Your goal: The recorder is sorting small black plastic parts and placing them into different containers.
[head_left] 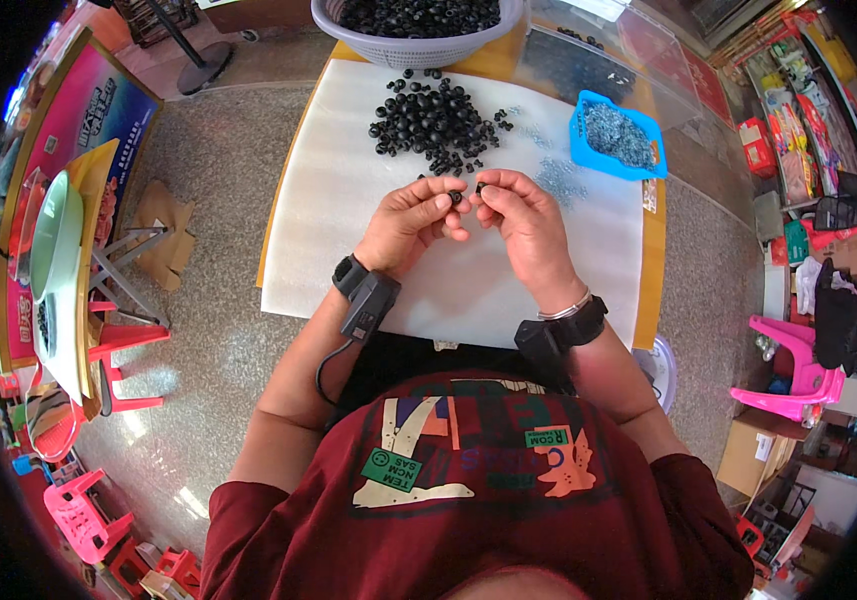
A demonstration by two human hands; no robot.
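Note:
My left hand [410,222] pinches a small black ring-like piece [455,197] between thumb and fingers. Close beside it, my right hand [528,228] grips another small dark piece [480,188], mostly hidden by the fingertips. The two pieces are held a little apart over a white sheet [338,220] on the table. Just beyond my hands lies a heap of black round pieces [428,118] of mixed sizes. To the right of the heap, small clear bluish pieces [560,180] are scattered on the sheet. A blue tray [581,152] of similar bluish pieces stands at the far right.
A grey basket [418,50] full of black pieces stands at the table's far edge. Clear plastic boxes [648,45] are behind the tray. Left are a side table with a green basin [58,235] and red stools [128,340]; right, a pink chair [798,370] and stocked shelves.

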